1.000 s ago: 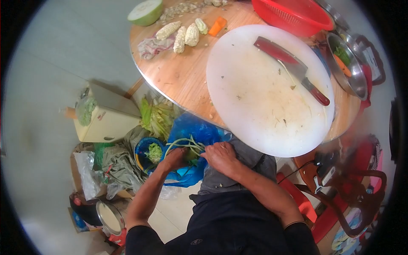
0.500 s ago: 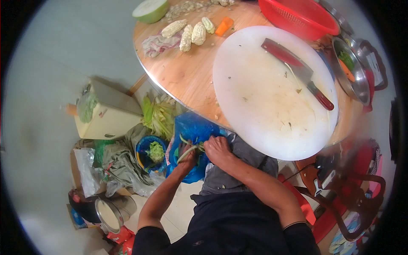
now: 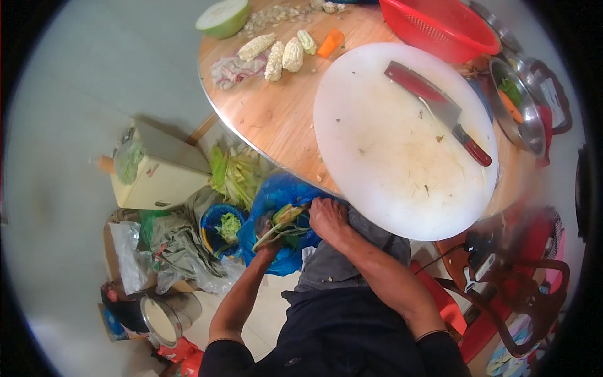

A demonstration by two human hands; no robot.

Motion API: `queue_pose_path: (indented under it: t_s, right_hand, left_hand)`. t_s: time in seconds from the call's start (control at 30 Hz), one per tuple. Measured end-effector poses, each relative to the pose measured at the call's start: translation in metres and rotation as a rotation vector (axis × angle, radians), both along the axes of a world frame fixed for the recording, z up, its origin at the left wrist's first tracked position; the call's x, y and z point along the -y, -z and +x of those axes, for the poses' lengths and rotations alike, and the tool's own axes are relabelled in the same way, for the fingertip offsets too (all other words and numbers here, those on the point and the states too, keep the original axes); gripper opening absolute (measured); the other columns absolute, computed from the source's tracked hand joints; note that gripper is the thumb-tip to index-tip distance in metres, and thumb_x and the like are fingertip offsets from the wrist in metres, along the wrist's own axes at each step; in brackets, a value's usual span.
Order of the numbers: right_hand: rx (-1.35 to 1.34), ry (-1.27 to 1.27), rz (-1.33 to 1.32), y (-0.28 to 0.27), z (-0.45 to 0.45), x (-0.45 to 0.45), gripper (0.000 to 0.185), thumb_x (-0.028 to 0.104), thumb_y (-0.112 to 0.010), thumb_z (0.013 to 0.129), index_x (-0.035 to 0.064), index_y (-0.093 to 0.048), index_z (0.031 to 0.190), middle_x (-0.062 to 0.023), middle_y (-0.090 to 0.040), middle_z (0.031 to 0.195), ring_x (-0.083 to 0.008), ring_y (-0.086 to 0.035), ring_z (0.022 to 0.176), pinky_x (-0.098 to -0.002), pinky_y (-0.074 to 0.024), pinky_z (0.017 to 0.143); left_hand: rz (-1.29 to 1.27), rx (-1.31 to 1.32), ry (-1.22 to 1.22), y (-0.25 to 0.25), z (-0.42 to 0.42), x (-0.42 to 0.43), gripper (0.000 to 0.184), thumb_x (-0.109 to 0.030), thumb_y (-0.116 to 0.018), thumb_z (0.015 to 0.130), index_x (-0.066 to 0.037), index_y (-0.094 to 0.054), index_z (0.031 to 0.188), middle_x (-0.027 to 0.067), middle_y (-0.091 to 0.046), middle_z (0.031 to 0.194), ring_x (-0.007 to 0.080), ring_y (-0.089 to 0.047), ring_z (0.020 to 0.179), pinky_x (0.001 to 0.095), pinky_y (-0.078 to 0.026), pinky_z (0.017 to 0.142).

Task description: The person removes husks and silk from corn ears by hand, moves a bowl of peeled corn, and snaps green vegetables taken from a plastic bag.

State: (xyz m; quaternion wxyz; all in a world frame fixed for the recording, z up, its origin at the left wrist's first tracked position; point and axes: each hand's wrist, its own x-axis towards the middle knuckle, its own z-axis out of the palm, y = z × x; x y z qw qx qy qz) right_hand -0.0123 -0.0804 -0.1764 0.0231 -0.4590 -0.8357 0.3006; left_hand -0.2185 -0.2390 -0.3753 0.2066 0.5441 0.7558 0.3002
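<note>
Low in front of me, beside the table edge, is a blue plastic bag [image 3: 276, 191] with greens inside. My left hand [image 3: 270, 237] reaches into its mouth, closed around long pale-green vegetable stems [image 3: 286, 225] with a yellowish leafy part; their exact kind is unclear. At the bag's right edge my right hand [image 3: 328, 217] has its fingers curled in, apparently on the plastic; the fingertips are partly hidden. Above and right, a cleaver [image 3: 433, 100] with a dark red handle lies on a round white cutting board [image 3: 377, 182].
The wooden table [image 3: 260, 122] holds corn cobs [image 3: 274, 61], an orange carrot piece [image 3: 330, 43], a cut pale-green gourd [image 3: 223, 20], a red colander [image 3: 433, 28] and a steel bowl [image 3: 531, 125]. Left of the bag are a small bin with greens [image 3: 223, 210] and husks [image 3: 233, 173].
My left hand has shifted slightly down-left with the stems, and my right hand slightly right, so they are farther apart. More of the yellowish leafy part shows, and the bag is spread wider.
</note>
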Motion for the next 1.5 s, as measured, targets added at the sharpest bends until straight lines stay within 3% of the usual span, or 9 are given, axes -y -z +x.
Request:
queue_pose_path:
  t_s: [0.43,0.53,0.63,0.73,0.8,1.03,1.2,1.33,1.5]
  right_hand:
    - [-0.171,-0.002,-0.296,-0.044,0.013,-0.006,0.043,0.035,-0.065,0.091,-0.0071,-0.070,0.088,-0.0295,-0.069,0.087,-0.0441,-0.069,0.089,-0.0510,-0.0544,0.081]
    - [-0.218,-0.057,-0.381,-0.052,0.014,-0.010,0.046,0.039,-0.066,0.092,-0.0072,-0.070,0.089,-0.0241,-0.071,0.079,-0.0371,-0.072,0.077,-0.0466,-0.0566,0.073]
    - [-0.320,-0.041,-0.615,-0.054,0.010,-0.010,0.047,0.039,-0.065,0.094,-0.0074,-0.070,0.088,-0.0175,-0.071,0.072,-0.0258,-0.072,0.064,-0.0397,-0.0572,0.060]
    - [-0.376,0.063,-0.787,-0.043,0.005,-0.006,0.044,0.035,-0.062,0.097,-0.0076,-0.070,0.091,-0.0136,-0.070,0.070,-0.0185,-0.069,0.057,-0.0337,-0.0557,0.051]
    - [-0.366,0.120,-0.811,-0.046,0.004,-0.008,0.043,0.033,-0.059,0.099,-0.0080,-0.070,0.094,-0.0128,-0.070,0.071,-0.0169,-0.068,0.054,-0.0315,-0.0548,0.049]
    - [-0.331,0.075,-0.835,-0.093,0.023,-0.014,0.046,0.034,-0.058,0.098,-0.0108,-0.067,0.096,-0.0107,-0.070,0.074,-0.0143,-0.063,0.048,-0.0307,-0.0533,0.048]
    - [-0.387,0.065,-0.882,-0.102,0.044,0.028,0.043,0.033,-0.057,0.100,-0.0079,-0.069,0.100,-0.0107,-0.071,0.076,-0.0125,-0.062,0.049,-0.0292,-0.0534,0.050]
    - [-0.522,0.095,-0.921,-0.127,0.070,0.052,0.036,0.029,-0.056,0.103,-0.0049,-0.068,0.106,-0.0105,-0.071,0.079,-0.0107,-0.061,0.051,-0.0270,-0.0529,0.051]
    - [-0.646,0.129,-1.002,-0.172,0.085,0.045,0.036,0.028,-0.056,0.104,-0.0054,-0.064,0.114,-0.0113,-0.072,0.083,-0.0112,-0.063,0.055,-0.0266,-0.0540,0.054]
  left_hand:
    - [0.392,-0.201,0.162,-0.102,0.028,-0.045,0.053,-0.024,-0.074,0.086,-0.004,-0.056,0.132,0.0181,-0.060,0.125,0.0358,-0.056,0.117,0.0483,-0.044,0.100]
    - [0.351,0.270,0.072,-0.085,0.027,-0.049,0.043,-0.026,-0.065,0.095,-0.003,-0.057,0.130,0.0128,-0.060,0.127,0.0268,-0.058,0.116,0.0430,-0.046,0.099]
    - [0.209,1.040,-0.216,-0.090,0.031,-0.058,0.064,-0.027,-0.077,0.081,-0.003,-0.052,0.135,0.0245,-0.050,0.134,0.0466,-0.047,0.125,0.0526,-0.037,0.107]
    - [0.260,0.927,-0.203,-0.102,0.031,-0.059,0.069,-0.019,-0.075,0.081,0.001,-0.047,0.141,0.0265,-0.039,0.148,0.0484,-0.041,0.134,0.0520,-0.032,0.114]
    - [0.398,-0.156,0.074,-0.113,0.023,-0.054,0.068,-0.013,-0.072,0.080,0.005,-0.046,0.140,0.0279,-0.032,0.154,0.0517,-0.037,0.136,0.0534,-0.030,0.115]
    - [-1.005,-0.040,0.594,-0.131,-0.009,-0.045,0.042,-0.005,-0.057,0.090,-0.006,-0.059,0.132,0.0208,-0.062,0.133,0.0343,-0.058,0.125,0.0450,-0.044,0.105]
    - [-0.557,0.121,0.787,-0.155,-0.035,-0.042,0.040,-0.012,-0.065,0.085,-0.008,-0.065,0.125,0.0232,-0.069,0.114,0.0426,-0.065,0.106,0.0464,-0.053,0.090]
    - [-1.019,-0.466,0.547,-0.276,-0.030,-0.050,0.052,-0.022,-0.080,0.079,-0.001,-0.058,0.122,0.0212,-0.066,0.119,0.0382,-0.066,0.107,0.0469,-0.054,0.086]
    - [0.059,-0.484,0.319,-0.390,0.045,-0.057,0.080,-0.022,-0.088,0.064,-0.006,-0.052,0.134,0.0170,-0.068,0.110,0.0388,-0.065,0.106,0.0463,-0.052,0.092]
